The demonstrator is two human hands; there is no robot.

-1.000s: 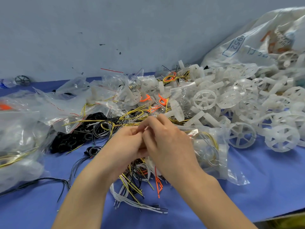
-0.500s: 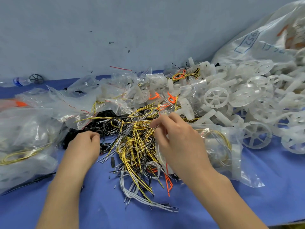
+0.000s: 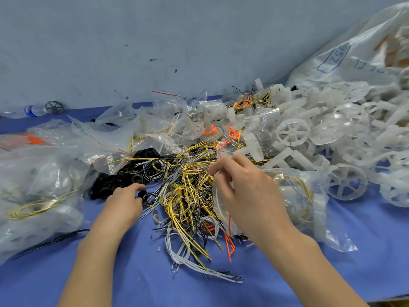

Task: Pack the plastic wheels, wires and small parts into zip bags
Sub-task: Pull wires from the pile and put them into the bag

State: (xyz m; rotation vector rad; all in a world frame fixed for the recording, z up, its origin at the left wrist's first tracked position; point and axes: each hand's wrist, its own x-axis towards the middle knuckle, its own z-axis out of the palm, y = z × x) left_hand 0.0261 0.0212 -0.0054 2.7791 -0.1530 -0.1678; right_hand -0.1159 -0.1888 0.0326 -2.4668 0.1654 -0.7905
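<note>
Pinching what looks like the lip of the zip bag (image 3: 309, 207) with my right hand (image 3: 250, 196), I set my left hand (image 3: 124, 202) on black pieces (image 3: 115, 180) beside the wires (image 3: 190, 191); whether it holds one I can't tell. Mid-filling, I judge: next, feed one piece into the bag.

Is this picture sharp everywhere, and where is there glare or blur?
Head view: the tangled yellow and black wires are sharp; the clear plastic zip bags at left carry soft glare; the white plastic wheels at far right smear; lighting is even.
</note>
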